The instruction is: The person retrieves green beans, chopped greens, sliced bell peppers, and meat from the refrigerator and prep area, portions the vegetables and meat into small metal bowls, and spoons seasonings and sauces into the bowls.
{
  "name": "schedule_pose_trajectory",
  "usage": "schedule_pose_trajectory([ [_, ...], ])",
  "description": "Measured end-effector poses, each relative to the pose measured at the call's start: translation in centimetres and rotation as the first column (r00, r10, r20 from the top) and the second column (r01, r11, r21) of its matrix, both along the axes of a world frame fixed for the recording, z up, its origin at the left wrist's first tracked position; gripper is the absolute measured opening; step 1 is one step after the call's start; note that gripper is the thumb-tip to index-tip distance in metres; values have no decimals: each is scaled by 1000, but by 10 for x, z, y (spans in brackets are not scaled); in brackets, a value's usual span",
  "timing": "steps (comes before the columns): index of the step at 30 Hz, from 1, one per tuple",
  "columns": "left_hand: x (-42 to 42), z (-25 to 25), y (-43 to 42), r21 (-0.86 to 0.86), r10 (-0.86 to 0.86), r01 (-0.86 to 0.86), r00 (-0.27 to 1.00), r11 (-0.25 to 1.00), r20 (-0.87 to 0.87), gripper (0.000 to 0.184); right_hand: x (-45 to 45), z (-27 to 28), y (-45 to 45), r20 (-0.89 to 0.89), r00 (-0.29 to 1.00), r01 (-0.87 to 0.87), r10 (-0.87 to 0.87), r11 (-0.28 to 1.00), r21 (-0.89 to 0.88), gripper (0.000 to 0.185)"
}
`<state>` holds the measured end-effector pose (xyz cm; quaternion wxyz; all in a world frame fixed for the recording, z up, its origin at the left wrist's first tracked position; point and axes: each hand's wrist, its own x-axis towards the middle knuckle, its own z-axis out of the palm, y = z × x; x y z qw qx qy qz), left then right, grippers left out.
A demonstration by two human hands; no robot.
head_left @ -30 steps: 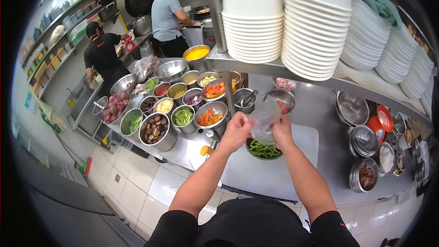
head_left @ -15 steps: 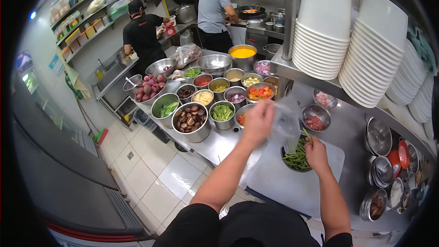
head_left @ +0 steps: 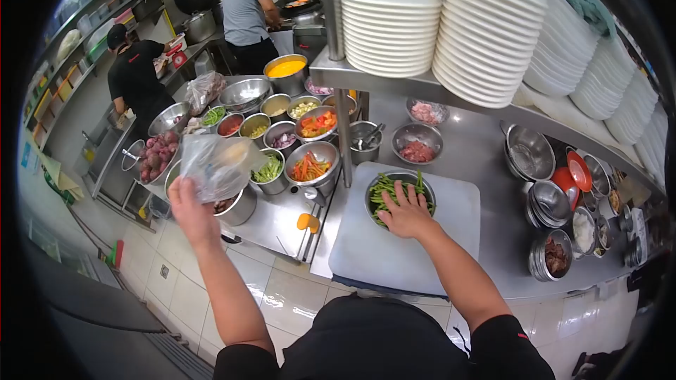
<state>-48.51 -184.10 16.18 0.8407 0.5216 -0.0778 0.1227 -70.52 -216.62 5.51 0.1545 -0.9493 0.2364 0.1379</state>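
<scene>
My left hand point(head_left: 192, 217) is closed on a clear plastic bag point(head_left: 224, 167), held up over the pots at the left and covering part of them. With fingers spread, my right hand point(head_left: 407, 212) lies on top of green beans point(head_left: 386, 184) in a metal bowl point(head_left: 367, 205). That bowl stands on a white cutting board point(head_left: 451, 239). Behind the bag, a pot of dark mushrooms point(head_left: 236, 210) is mostly hidden. Beside the board is a bowl of sliced orange and red peppers point(head_left: 310, 167).
Stacked white bowls point(head_left: 387, 35) fill the overhead shelf point(head_left: 394, 81). Bowls of raw meat point(head_left: 417, 149) sit behind the board, and nested metal bowls point(head_left: 551, 200) stand to the right. Red onions point(head_left: 158, 156) are at the left. Two co-workers point(head_left: 246, 7) stand at the back counters.
My left hand has carried the plastic bag left, away from the bean bowl. My right hand has opened from its grip on some beans and now rests flat on them. The view has turned right.
</scene>
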Motion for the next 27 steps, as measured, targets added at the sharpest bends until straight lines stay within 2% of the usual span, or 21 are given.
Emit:
schedule_pose_trajectory([
  [1,-6,-1,10,30,39,-38,999,999,-26,26,-1,10,0,-27,1000,-2,2,1000,18,66],
  [3,-8,-8,39,129,60,-53,997,990,-51,33,-9,28,-3,228,973,-14,17,1000,-15,60],
  [6,-14,-14,75,133,80,-76,996,988,-30,32,-24,48,-46,589,787,101,-182,981,168,52],
  [9,-23,-19,108,142,118,-113,992,983,-34,31,-41,-7,-109,444,814,368,-375,924,104,41],
  [10,-26,-20,115,133,133,-127,990,983,-36,31,-45,-12,-114,322,841,342,-435,888,308,39],
  [12,-31,-25,124,113,162,-156,986,981,-43,31,-52,-22,-112,61,885,308,-461,680,665,36],
  [15,-35,-35,148,-60,73,-88,974,994,-215,32,-57,-47,-116,194,722,266,-664,524,809,27],
  [18,-58,-41,162,-101,111,-145,951,984,-288,37,-82,-62,-151,273,643,324,-716,577,750,20],
  [20,-76,-45,187,-103,138,-181,935,978,-327,42,-110,-58,-181,230,590,415,-774,536,736,19],
  [21,-81,-51,200,-79,169,-210,920,975,-354,42,-125,-59,-196,320,545,433,-775,588,683,21],
  [22,-84,-56,215,-59,222,-263,900,963,-376,43,-130,-58,-206,345,383,403,-857,491,772,22],
  [23,-82,-66,231,-112,220,-276,907,955,-360,42,-138,-69,-233,360,399,394,-844,512,764,21],
  [24,-75,-74,247,-175,221,-301,902,937,-372,36,-140,-91,-262,377,298,298,-877,461,836,21],
  [25,-73,-76,249,-152,311,-379,887,913,-342,28,-136,-82,-270,304,227,305,-925,364,880,21],
  [26,-70,-72,247,-120,357,-411,879,904,-317,24,-134,-97,-296,271,190,269,-944,315,910,22],
  [27,-65,-65,242,-91,384,-425,876,901,-294,21,-130,-77,-284,224,107,288,-969,246,926,23],
])
